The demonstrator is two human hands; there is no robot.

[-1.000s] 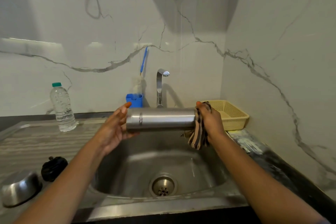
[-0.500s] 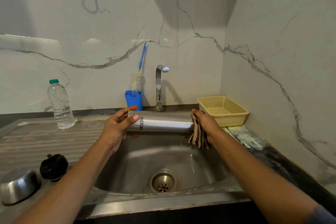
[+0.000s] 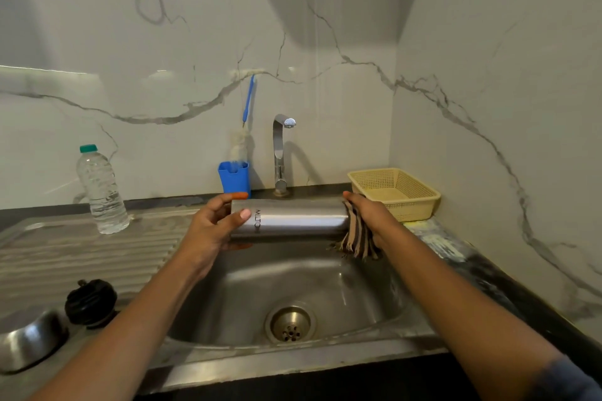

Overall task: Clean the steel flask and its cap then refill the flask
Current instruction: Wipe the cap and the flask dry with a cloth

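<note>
The steel flask (image 3: 293,220) lies sideways in the air above the sink (image 3: 247,290), its printed brand name facing me. My left hand (image 3: 211,228) grips its left end, thumb across the front and fingers behind. My right hand (image 3: 371,215) holds a striped brown cloth (image 3: 356,238) against the flask's right end; the cloth hangs down below it. The black cap (image 3: 91,301) sits on the steel drainboard at the lower left, and a steel cup-shaped lid (image 3: 29,340) lies beside it at the frame's edge.
A clear water bottle (image 3: 102,190) with a green top stands on the drainboard. Behind the sink are the tap (image 3: 280,153), a blue holder (image 3: 235,176) with a bottle brush, and a yellow basket (image 3: 395,190) on the right counter.
The flask has been rotated so its printed name now faces me, and both hands with the flask sit slightly lower over the sink. The cloth stays at the right end.
</note>
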